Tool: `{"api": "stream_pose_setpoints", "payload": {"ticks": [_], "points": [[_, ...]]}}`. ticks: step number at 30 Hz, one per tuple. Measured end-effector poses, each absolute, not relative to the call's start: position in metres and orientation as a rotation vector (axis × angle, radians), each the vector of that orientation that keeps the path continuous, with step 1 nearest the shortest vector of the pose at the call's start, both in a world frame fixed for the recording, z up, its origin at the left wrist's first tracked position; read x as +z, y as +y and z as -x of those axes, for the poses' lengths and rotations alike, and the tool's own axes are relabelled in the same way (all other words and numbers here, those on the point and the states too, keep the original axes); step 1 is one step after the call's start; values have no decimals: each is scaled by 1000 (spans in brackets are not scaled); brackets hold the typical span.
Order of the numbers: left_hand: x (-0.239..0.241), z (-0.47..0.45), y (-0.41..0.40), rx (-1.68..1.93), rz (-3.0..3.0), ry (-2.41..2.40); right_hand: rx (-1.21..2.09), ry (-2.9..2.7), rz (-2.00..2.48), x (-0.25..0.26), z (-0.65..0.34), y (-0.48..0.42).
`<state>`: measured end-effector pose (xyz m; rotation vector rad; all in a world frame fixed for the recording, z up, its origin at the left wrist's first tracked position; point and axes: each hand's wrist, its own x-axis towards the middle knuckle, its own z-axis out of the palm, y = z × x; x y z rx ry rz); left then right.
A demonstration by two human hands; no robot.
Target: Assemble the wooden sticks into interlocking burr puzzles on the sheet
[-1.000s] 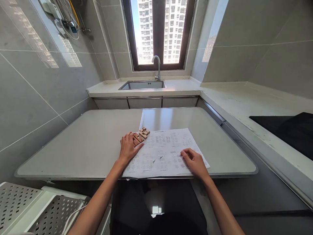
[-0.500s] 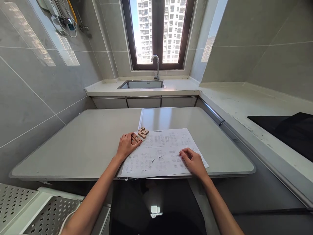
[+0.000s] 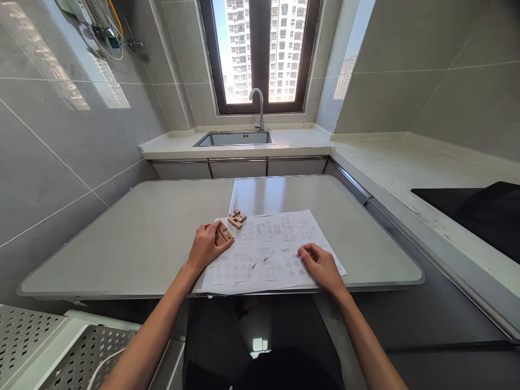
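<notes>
L hand [image 3: 205, 245]: grip narrow, fingers curled over a wood block [image 3: 223, 234], thumb on its near side. The block sits at the fingertips and its base rests on the top-L corner of the paper sheet [image 3: 276, 244]. Can't tell if it is lifted at all.

Second wood block [image 3: 236, 218]: notched, light wood. It lies just beyond the L grip, a bit to its R, on the far edge of the sheet. Near the held block but apart from it; no hand on it.

R hand [image 3: 320, 265]: grip loose and holding nothing, fingers half bent, tips pressing on the sheet's near-R part. Well apart from the L grip, w/ the printed diagrams between the two.

The sheet lies flat on the grey tabletop [image 3: 142, 233], its near edge about at the tabletop's front edge. The print is too small to read.

Surroundings:
- Far beyond both grips: sink [image 3: 238, 138] w/ tap [image 3: 258, 105], under a window [image 3: 260, 54].
- Far R of the R grip: black cooktop [image 3: 479, 211] on a side counter.
- Below and L of the L forearm: white perforated rack [image 3: 60, 346].
</notes>
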<state>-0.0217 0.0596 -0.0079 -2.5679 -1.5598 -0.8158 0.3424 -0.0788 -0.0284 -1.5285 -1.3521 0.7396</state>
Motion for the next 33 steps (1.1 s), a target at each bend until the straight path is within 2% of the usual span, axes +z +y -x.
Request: {"api": "stream_pose_setpoints", "payload": {"ticks": [33], "points": [[-6,15,40,-734,2594,-1757,747,-1309,1497,-25,-341,-79]]}}
